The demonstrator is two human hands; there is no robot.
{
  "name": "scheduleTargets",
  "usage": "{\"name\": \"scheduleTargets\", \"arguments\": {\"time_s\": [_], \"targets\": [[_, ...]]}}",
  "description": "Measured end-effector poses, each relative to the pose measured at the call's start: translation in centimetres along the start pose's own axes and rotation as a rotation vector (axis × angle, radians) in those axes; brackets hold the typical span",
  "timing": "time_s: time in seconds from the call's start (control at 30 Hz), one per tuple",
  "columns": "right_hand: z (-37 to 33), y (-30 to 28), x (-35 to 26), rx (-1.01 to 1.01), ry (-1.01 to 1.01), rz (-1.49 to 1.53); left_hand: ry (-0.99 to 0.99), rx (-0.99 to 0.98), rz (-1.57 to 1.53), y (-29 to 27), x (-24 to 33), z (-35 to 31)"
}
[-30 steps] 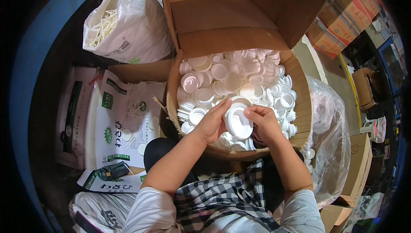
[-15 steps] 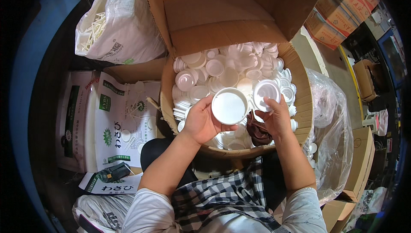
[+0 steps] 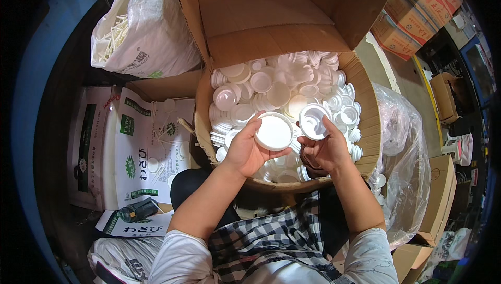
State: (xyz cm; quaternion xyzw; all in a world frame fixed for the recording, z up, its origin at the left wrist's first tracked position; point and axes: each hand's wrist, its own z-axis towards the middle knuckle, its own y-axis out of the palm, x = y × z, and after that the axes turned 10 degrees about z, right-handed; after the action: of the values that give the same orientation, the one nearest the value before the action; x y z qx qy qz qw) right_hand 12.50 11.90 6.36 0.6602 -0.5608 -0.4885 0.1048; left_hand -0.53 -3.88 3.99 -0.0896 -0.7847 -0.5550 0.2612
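Note:
My left hand [image 3: 247, 148] grips the edge of a round white plastic lid [image 3: 274, 131], its flat face turned up. Close beside it, my right hand [image 3: 332, 148] pinches a smaller white plastic cap [image 3: 314, 121] with a raised rim and a hollow middle. The two pieces are apart by a narrow gap. Both hands are over the near side of a cardboard box [image 3: 368, 104] filled with white and translucent plastic lids [image 3: 279, 94], some loose, some in stacked rows. A dark brown cloth or bag [image 3: 312, 165] shows partly beneath my right hand.
At the upper left stands a white sack [image 3: 164, 33] of thin pale sticks. Printed white cardboard [image 3: 156, 172] lies left of the box, with a dark green object [image 3: 138, 210] on it. A clear plastic bag [image 3: 404, 179] sits on the right. Orange cartons [image 3: 417, 15] are stacked beyond.
The cap in my right hand has come left and lower, turning so its hollow shows. My left hand has tilted its lid and moved it slightly left and down.

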Motion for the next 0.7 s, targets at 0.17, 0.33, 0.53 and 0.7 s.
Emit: {"name": "scheduleTargets", "arguments": {"time_s": [0.17, 0.33, 0.53, 0.7], "targets": [[0.0, 0.1, 0.0, -0.094, -0.024, 0.032, 0.023, -0.007, 0.093, -1.6, -0.2, 0.4], [-0.3, 0.5, 0.0, -0.179, -0.104, 0.101, 0.054, 0.055, 0.006, -0.2, -0.1, 0.3], [-1.0, 1.5, 0.5, -0.127, -0.321, -0.073, 0.13, 0.124, 0.041, 0.4, -0.6, 0.2], [-1.1, 1.0, 1.7, -0.289, -0.649, -0.5, 0.112, -0.054, -0.17, 0.9, -0.2, -0.1]]}}
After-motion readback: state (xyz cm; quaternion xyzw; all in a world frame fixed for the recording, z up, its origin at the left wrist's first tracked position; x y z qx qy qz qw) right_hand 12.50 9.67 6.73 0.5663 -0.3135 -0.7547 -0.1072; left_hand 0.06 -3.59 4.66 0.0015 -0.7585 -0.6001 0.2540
